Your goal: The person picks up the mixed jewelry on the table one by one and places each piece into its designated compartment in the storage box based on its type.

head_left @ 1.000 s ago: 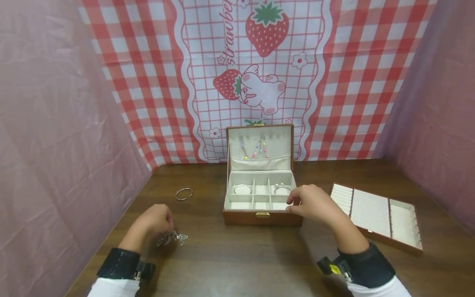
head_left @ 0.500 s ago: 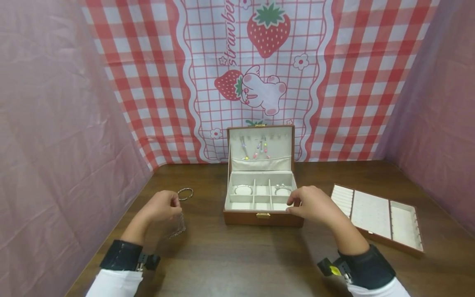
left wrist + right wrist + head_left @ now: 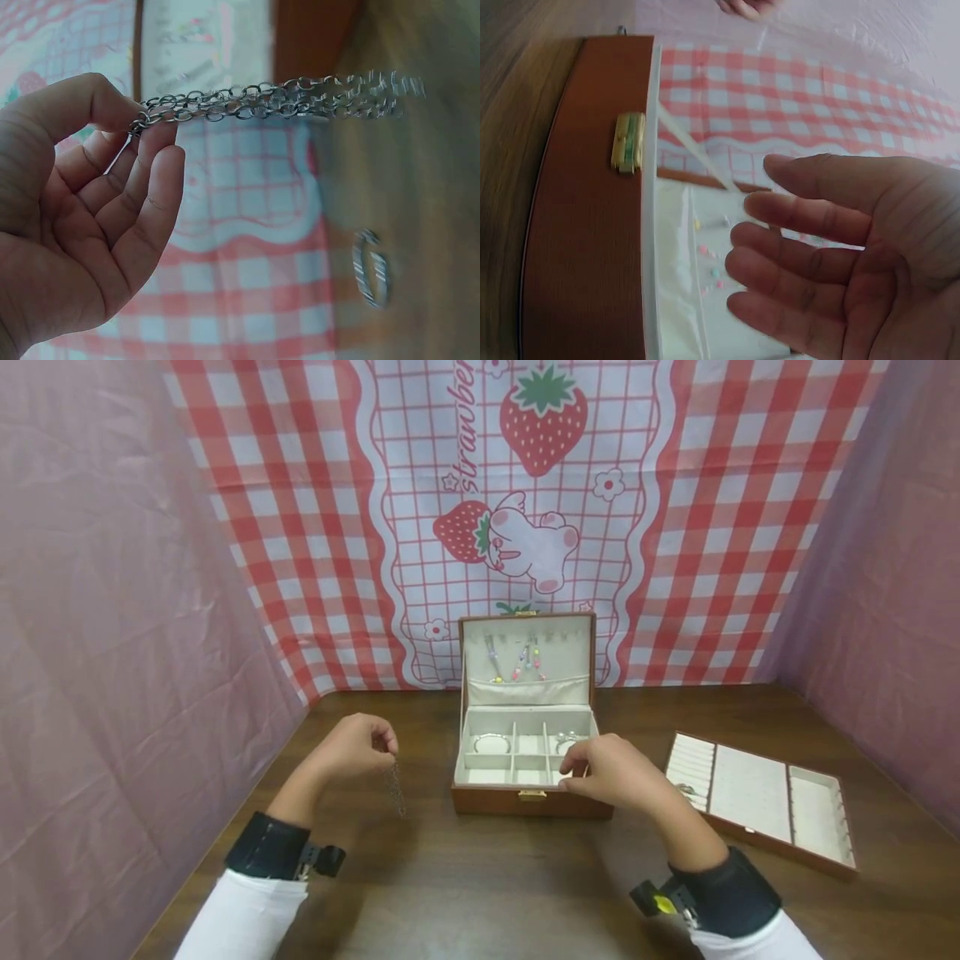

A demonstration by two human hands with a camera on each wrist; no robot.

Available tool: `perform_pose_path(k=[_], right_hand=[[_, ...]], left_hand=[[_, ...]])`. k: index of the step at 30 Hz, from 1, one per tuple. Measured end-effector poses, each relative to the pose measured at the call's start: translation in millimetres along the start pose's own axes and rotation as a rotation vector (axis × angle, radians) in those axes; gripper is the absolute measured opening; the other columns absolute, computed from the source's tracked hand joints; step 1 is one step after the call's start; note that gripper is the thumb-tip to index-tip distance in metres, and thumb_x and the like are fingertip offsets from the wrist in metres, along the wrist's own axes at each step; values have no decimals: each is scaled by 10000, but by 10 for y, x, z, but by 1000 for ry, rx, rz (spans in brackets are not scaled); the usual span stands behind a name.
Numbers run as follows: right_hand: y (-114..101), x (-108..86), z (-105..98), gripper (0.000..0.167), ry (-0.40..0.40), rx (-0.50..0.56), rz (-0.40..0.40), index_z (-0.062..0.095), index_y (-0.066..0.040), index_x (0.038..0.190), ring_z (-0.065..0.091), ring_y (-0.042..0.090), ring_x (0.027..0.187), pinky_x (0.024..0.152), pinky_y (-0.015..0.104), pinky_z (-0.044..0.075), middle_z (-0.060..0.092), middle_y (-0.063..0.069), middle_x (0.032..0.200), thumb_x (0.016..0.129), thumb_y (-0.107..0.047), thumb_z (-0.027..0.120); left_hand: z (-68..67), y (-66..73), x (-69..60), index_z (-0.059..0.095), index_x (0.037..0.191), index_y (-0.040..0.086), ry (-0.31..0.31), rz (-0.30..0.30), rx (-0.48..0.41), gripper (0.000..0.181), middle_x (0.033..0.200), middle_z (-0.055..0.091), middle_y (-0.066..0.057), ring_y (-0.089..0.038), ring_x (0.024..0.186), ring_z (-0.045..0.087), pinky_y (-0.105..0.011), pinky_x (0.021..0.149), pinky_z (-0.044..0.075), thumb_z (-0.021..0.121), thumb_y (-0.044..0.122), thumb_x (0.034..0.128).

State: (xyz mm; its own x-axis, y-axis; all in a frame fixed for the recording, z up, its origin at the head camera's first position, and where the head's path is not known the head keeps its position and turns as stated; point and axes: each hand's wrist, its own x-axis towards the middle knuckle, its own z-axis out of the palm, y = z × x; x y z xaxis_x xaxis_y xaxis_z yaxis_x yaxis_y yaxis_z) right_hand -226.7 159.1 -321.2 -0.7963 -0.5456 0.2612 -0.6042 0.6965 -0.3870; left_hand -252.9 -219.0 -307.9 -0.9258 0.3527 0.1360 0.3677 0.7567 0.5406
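My left hand point(image 3: 352, 747) pinches a silver chain point(image 3: 395, 789) between thumb and finger; the chain dangles above the table, left of the jewelry box point(image 3: 487, 800). In the left wrist view the chain's links point(image 3: 255, 101) trail away from the pinch of the hand point(image 3: 97, 180). My right hand point(image 3: 618, 772) hovers over the box's front right corner, holding nothing, its fingers loosely bent. The right wrist view has the hand point(image 3: 817, 255) beside the brown box front point(image 3: 592, 210) with its gold clasp point(image 3: 628, 142).
The box lid point(image 3: 527, 660) stands up with beaded jewelry hanging inside. Bracelets point(image 3: 491, 743) lie in two back compartments. A separate tray point(image 3: 750, 789) rests on the right, with a small item on its left section. An open bangle point(image 3: 370, 268) lies on the table at left.
My left hand has risen and moved forward and right, lifting the chain off the table; it now hides the bangle in the head view. My right hand has shifted slightly left.
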Motion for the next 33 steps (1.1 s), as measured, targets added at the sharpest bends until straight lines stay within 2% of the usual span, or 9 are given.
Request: perform_pose_path(k=[3,6,10,13,16,21,24,28,33], right_hand=[[-61,110,42,57,7,16,-74,737,-118,827,573,35,671,622,274,497,643,-109,717,801,-138,785],[-153,210,66,68,23,54,-125,742,-87,882,602,53,715,648,278,519,672,-78,776,823,-118,757],[-272,291,106,134,63,164,-173,726,-33,987,661,134,832,730,332,563,715,26,922,866,-88,710],[-337,305,135,173,82,274,-166,709,-18,1059,670,187,925,788,352,564,715,81,1022,902,-83,674],[-372,290,148,195,99,370,-125,699,-14,1099,661,216,973,819,356,556,708,104,1062,924,-85,650],[-337,252,155,202,158,457,-81,696,17,1099,660,241,969,814,375,559,705,121,1062,928,-79,648],[-314,242,159,142,197,440,-68,717,-6,1024,662,195,893,784,347,560,714,74,979,915,-84,672],[-304,224,141,43,256,350,-51,726,-54,909,637,133,790,730,338,546,696,-5,848,896,-76,692],[-291,183,66,35,298,291,7,698,-63,890,617,127,774,716,364,539,672,-25,822,901,-83,672]], left_hand=[[-45,178,68,649,756,98,0,38,-11,77,690,609,24,-150,653,527,-299,584,450,672,31,725],[-53,369,138,662,765,88,19,107,-31,64,692,623,25,-154,664,548,-301,591,469,672,35,732],[31,593,209,664,757,108,32,188,-91,85,680,630,36,-133,660,565,-283,607,481,658,25,737],[133,745,245,664,772,104,12,214,-183,91,687,635,28,-119,641,547,-274,577,468,653,14,761],[231,880,285,673,800,87,1,253,-265,87,721,646,12,-118,643,545,-269,568,464,664,2,786],[398,1046,384,688,828,56,10,338,-339,86,771,666,-18,-116,675,591,-266,614,500,660,-21,802],[504,1112,424,692,837,32,24,346,-405,82,788,674,-41,-121,686,609,-267,624,513,650,-30,805],[624,1163,443,693,849,14,63,315,-513,75,823,673,-57,-130,719,618,-263,644,515,660,-34,802],[722,1169,442,690,854,11,81,291,-573,72,850,661,-65,-141,739,617,-264,650,506,664,-35,805]])
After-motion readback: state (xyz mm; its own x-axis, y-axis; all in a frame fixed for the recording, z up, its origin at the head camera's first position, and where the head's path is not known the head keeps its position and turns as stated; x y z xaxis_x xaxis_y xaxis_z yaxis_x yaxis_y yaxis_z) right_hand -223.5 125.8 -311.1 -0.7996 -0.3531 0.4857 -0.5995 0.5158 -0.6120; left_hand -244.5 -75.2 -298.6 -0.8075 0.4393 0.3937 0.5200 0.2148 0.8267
